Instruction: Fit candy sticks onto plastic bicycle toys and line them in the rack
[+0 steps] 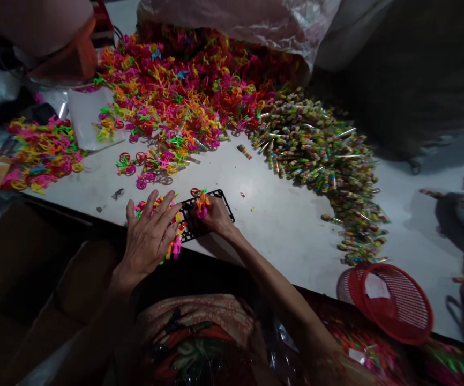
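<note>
My left hand [147, 241] lies palm down with its fingers spread over a row of bright plastic pieces [174, 247], which sit at the left end of a black grid tray [192, 228]. Over the tray's right part, my right hand [219, 215] is closed on a few small wheeled plastic toys [202, 206]; orange, magenta and some red and green show at its fingertips. The palm hides some of what it holds. The tray lies at the near edge of the white table [272, 230].
A big heap of similar plastic toys [176, 102] spreads beyond my hands, with a smaller pile [47, 153] at left. Small wrapped candy tubes [316, 145] are heaped at right. A red mesh basket [427, 316] tilts at the near right edge. A plastic bag [256, 27] stands behind.
</note>
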A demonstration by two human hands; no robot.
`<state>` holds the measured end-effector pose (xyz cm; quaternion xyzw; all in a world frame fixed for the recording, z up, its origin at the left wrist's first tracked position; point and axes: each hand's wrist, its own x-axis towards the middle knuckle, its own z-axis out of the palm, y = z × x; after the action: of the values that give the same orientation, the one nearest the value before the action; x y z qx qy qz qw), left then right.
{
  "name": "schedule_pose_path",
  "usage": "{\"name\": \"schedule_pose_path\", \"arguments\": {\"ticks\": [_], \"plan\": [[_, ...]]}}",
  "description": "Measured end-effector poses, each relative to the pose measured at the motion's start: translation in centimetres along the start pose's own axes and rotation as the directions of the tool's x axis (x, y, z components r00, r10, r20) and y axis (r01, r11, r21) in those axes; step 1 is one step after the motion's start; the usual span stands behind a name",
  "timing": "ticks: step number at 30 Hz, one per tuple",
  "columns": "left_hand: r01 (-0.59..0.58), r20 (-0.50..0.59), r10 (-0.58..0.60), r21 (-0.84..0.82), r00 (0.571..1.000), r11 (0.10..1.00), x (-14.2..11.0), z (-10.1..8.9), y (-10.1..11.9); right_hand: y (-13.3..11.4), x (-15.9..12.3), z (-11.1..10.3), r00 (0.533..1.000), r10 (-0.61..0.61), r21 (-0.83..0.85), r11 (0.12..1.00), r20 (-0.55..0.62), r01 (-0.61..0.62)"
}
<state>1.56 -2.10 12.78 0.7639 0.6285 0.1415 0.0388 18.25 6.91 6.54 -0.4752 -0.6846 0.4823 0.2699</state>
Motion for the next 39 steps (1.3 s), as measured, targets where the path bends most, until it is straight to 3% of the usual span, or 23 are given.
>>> {"name": "schedule_pose_path", "arguments": {"ticks": [4,9,16,19,22,27,32,36,39], "plan": [[-0.01,0.011,0.01,0.005,1.0,1.0,0.0,-0.1,0.0,-0.2,-2.9,-0.2,0.999,-0.006,0.087,0.996,0.042,0.002],[-0.016,0.045,0.016,0.006,0.999,1.0,0.0,-0.3,0.1,-1.3,-4.7,0.3,0.995,-0.092,-0.086,0.992,-0.033,0.089],[-0.01,0.031,0.01,0.016,0.999,1.0,0.0,-0.1,-0.1,-0.1,-6.2,3.4,0.999,-0.049,0.065,0.997,-0.011,0.049],[-0.005,0.019,0.005,0.016,1.0,1.0,0.0,-0.1,-0.2,0.1,-6.2,3.9,0.992,-0.129,-0.047,0.991,0.004,0.129],[0.003,0.012,-0.004,0.031,1.0,1.0,0.1,0.0,-0.2,-0.7,-5.8,3.5,0.982,-0.167,-0.231,0.955,0.092,0.184],[0.011,0.041,-0.013,0.048,0.999,0.999,0.3,0.1,0.3,-3.0,-5.3,3.6,0.977,-0.003,-0.516,0.849,0.212,0.114],[0.013,0.017,-0.014,0.057,1.0,0.998,0.6,0.0,0.6,-3.5,-4.8,4.1,0.959,0.107,-0.554,0.83,0.263,0.059],[-0.105,-0.026,0.106,0.037,0.994,0.994,0.4,0.0,0.6,-2.5,-4.4,2.8,0.958,-0.064,-0.429,0.884,0.281,0.185],[-0.171,-0.057,0.171,0.009,0.984,0.985,0.2,0.3,0.6,-2.2,-4.3,2.3,0.941,-0.107,-0.473,0.843,0.321,0.257]]}}
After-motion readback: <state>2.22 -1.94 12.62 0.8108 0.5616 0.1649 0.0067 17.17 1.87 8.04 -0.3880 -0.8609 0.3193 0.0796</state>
